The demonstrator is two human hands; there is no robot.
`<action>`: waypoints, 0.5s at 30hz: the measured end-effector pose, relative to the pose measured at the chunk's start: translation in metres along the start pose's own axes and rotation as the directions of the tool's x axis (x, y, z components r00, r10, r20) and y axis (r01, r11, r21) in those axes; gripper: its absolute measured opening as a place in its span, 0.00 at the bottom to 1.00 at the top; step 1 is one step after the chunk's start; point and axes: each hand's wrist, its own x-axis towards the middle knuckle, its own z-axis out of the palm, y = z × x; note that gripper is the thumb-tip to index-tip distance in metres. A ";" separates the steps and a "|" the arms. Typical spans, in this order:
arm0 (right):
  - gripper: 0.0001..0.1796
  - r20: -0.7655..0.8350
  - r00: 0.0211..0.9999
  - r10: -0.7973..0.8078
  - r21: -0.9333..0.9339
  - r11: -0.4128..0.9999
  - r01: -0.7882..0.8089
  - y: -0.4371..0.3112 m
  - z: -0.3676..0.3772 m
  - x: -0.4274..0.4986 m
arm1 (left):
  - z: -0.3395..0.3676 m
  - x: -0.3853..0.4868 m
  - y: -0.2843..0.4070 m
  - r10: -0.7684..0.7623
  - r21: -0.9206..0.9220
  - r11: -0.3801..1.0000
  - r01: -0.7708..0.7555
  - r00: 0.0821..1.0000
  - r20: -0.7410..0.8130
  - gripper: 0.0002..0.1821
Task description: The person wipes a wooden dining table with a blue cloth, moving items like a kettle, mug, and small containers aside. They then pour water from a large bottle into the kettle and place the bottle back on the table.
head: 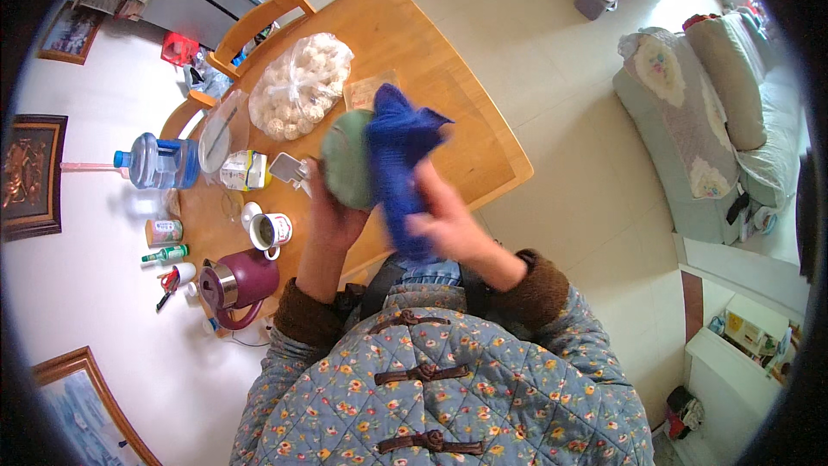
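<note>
My left hand (333, 207) grips a round green object (346, 158) by its left and lower edge, above the wooden table (414, 32). Whether it is a lid, a tin or a dish I cannot tell. A dark blue cloth (401, 168) is bunched in my right hand (446, 210) and lies against the green object's right side, hiding that part. The right hand and the cloth are blurred. Just left of my left hand is a small grey-and-white item (289, 168). Partly behind the cloth, a flat printed packet or paper (367, 90) rests on the table.
A clear bag of pale round items (301, 87) sits farther back. At the left stand a large water bottle (162, 160), an enamel mug (270, 231), a white carton (244, 170) and a maroon electric kettle (249, 279). Wooden chairs (259, 29) line the far left side.
</note>
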 end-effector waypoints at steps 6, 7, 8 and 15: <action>0.27 -0.245 0.948 0.203 0.115 0.977 -0.180 -0.022 -0.002 0.043 | -0.002 -0.006 -0.003 0.165 0.627 0.706 -0.330 0.937 0.308 0.46; 0.27 -0.163 0.947 0.278 0.110 0.959 -0.263 -0.023 -0.011 0.045 | -0.005 -0.007 -0.002 0.150 0.746 0.574 -0.336 0.939 0.308 0.46; 0.27 -0.105 0.944 0.312 0.111 0.947 -0.301 -0.022 -0.017 0.046 | -0.009 -0.008 -0.002 0.156 0.830 0.439 -0.345 0.939 0.307 0.46; 0.23 -0.316 0.931 0.183 -0.189 0.950 -0.251 0.023 -0.023 0.034 | -0.017 0.004 -0.010 0.131 0.836 0.446 -0.320 0.947 0.292 0.44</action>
